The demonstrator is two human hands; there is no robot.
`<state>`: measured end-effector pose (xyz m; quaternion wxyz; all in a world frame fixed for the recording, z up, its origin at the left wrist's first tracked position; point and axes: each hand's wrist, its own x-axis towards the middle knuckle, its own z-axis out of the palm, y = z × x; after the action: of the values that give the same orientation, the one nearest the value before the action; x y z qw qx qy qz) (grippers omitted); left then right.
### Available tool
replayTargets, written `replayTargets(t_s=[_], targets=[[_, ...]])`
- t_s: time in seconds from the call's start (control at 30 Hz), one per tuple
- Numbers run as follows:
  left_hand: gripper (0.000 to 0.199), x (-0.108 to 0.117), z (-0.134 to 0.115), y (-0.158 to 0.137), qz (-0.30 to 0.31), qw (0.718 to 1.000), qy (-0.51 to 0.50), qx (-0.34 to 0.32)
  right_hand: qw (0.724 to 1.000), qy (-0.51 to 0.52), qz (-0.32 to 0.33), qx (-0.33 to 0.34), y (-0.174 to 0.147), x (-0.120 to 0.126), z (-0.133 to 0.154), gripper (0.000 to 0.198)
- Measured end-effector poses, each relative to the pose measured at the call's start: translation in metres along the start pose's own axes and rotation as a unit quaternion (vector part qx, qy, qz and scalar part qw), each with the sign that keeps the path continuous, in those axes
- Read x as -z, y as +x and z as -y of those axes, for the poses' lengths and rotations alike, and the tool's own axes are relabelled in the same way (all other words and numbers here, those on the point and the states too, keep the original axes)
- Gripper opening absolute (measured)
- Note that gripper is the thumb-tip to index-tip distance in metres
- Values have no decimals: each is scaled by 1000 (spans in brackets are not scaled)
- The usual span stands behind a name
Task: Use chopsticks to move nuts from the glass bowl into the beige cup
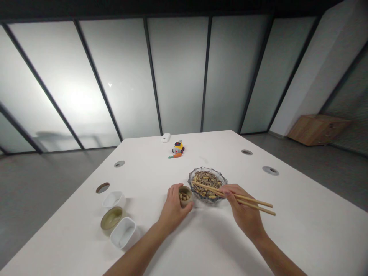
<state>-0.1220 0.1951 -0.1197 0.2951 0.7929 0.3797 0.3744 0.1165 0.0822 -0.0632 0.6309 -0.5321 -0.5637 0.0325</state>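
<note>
My left hand (173,207) is wrapped around a small greenish-brown cup (188,200) with several pale nuts (183,196) in it, perhaps peanuts or pistachios. Just right of the cup, a scalloped glass bowl (223,180) holds striped sunflower seeds (208,178) with some yellowish pieces among them. A pair of wooden chopsticks (253,201) is gripped in my right hand (241,209). Their tips reach over the left side of the glass bowl, touching or just above the seeds. Whether anything is pinched between the tips, I cannot make out.
On the left of the white table (155,172) stand two white plastic containers (124,233) and a greenish bowl (111,219). Farther back lie a yellow toy vehicle (178,147), an orange-handled toy screwdriver (176,156) and a white box-shaped item (165,138). Round cable holes (102,188) pierce the tabletop.
</note>
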Motion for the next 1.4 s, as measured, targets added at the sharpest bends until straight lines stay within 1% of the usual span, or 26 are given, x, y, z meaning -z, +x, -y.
replayTargets(t_s=[0.13,0.3,0.4,0.47,0.67,0.93,1.17,1.4], targets=[[61,-1,2,0,-3,1000,-2,-4,999,28,19,-26,-5,-6,6,43],[62,-2,4,0,-7,1000,5,-5,999,-3,-31,-28,-8,-11,-7,44],[62,-2,5,0,-11,1000,3,-11,1000,-26,-11,-11,-8,-13,-16,45],[62,-2,5,0,-11,1000,1,-12,1000,-23,7,-1,-9,-15,-20,45],[61,-1,5,0,-2,1000,-2,-3,999,-2,45,-4,-12,-19,-21,41],[61,0,5,0,-3,1000,5,-15,998,9,55,-16,-10,-20,-19,45],[61,-3,8,0,-10,1000,6,-16,996,11,87,-22,-13,-19,-20,44],[60,-3,7,0,-10,1000,7,-14,998,-3,66,10,-12,-17,-19,38]])
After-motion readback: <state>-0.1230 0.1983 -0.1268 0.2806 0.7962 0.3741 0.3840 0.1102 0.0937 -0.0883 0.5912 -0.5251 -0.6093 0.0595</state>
